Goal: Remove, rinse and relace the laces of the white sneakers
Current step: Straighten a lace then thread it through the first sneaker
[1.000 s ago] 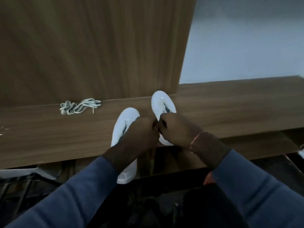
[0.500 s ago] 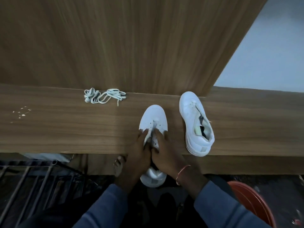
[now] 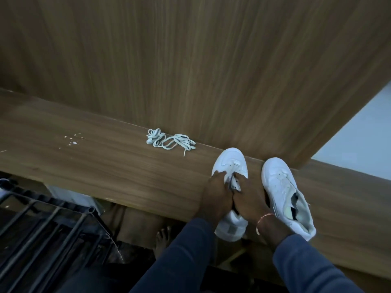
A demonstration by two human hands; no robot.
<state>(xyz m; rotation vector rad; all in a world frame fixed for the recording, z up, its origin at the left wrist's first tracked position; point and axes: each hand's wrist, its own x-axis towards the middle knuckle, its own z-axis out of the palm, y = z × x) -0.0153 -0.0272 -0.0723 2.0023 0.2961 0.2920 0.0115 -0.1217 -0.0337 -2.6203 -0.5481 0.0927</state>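
White left sneaker point(image 3: 229, 162) sits toe-away on the wooden ledge point(image 3: 95, 166), left hand point(image 3: 215, 194) and right hand point(image 3: 248, 196) both gripping its eyelet flaps, probably spreading them for relacing, while the loose laces point(image 3: 169, 142) wait far left.

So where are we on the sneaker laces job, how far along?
Done: removal, it seems. A loose bundle of pale flat laces lies on the brown wooden ledge, and the right-hand white sneaker gapes open, no lace visible. Rinsed or not, cannot tell. In hand: left hand and right hand grip the throat of the left-hand white sneaker. Left: relacing both.
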